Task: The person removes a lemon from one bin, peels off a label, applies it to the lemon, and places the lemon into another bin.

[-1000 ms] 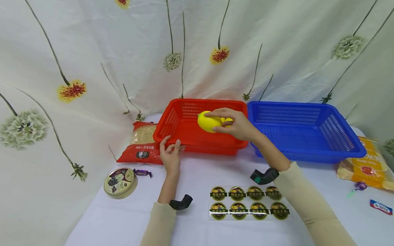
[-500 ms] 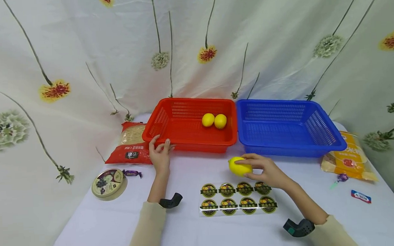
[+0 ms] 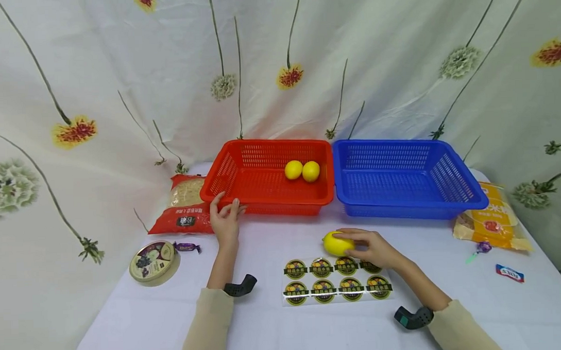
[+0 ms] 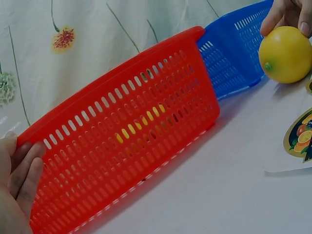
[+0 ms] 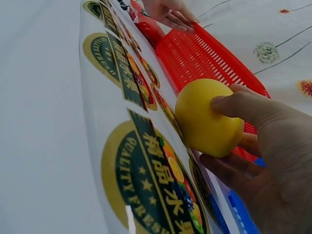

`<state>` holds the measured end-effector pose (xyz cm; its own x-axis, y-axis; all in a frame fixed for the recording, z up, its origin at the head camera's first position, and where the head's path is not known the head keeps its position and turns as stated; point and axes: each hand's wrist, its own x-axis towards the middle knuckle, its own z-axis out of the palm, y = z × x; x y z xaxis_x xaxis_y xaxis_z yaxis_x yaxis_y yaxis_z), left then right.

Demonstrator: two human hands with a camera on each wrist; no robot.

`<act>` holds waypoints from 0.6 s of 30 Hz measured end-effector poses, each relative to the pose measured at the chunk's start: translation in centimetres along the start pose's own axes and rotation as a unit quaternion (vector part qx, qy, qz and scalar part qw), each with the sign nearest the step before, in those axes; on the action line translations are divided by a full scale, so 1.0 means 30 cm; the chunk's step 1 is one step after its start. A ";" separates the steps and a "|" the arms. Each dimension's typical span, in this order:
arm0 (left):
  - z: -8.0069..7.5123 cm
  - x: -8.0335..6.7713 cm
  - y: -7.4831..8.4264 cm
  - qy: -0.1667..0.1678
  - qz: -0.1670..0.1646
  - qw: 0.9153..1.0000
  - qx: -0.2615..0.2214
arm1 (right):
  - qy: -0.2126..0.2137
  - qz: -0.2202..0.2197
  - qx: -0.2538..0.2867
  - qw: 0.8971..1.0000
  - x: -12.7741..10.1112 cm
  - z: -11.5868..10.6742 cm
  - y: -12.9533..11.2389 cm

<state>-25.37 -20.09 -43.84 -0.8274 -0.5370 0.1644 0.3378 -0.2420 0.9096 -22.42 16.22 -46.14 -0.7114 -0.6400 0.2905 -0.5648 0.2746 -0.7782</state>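
A yellow lemon [image 3: 338,244] sits at the back edge of a clear sheet of round fruit labels [image 3: 337,280]. My right hand [image 3: 373,249] holds it from the right, thumb and fingers round its sides; the right wrist view shows the lemon [image 5: 207,117] close above the labels. At the front left corner of the red basket [image 3: 281,201], my left hand [image 3: 225,226] grips the rim, some fingers lying against the outer wall below it [image 4: 27,178]. Two more lemons [image 3: 302,170] lie inside that basket, toward its right end.
Beside the red basket stands a blue basket [image 3: 409,211]. A red food bag [image 3: 184,214], a round tin [image 3: 152,260] and a purple wrapped candy [image 3: 186,247] lie at left. On the right are a yellow bag [image 3: 493,221], another candy [image 3: 484,247] and a small blue-red packet [image 3: 509,273].
My right hand has carried the lemon from over the red basket down to the label sheet. Two lemons in the basket came into full view. My left hand stays at the basket's corner.
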 end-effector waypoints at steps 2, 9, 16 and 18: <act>-0.005 0.001 0.000 -0.005 -0.005 1.000 0.004 | 0.001 0.002 0.005 1.000 -0.004 0.002 0.008; -0.020 -0.059 0.000 -0.007 0.050 0.997 0.064 | 0.009 -0.003 -0.012 1.000 -0.007 0.011 -0.024; -0.020 -0.199 -0.034 -0.195 0.132 0.941 0.243 | 0.023 -0.002 -0.025 0.999 -0.006 -0.005 -0.115; -0.026 -0.228 -0.049 -0.285 0.139 0.897 0.307 | 0.031 0.003 -0.025 0.999 -0.006 -0.009 -0.123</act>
<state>-19.85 -16.71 -46.59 -0.9037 0.0355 0.4267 0.4004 0.4228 0.8130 -20.32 15.53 -43.16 -0.7389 -0.5926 0.3205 -0.5790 0.3153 -0.7518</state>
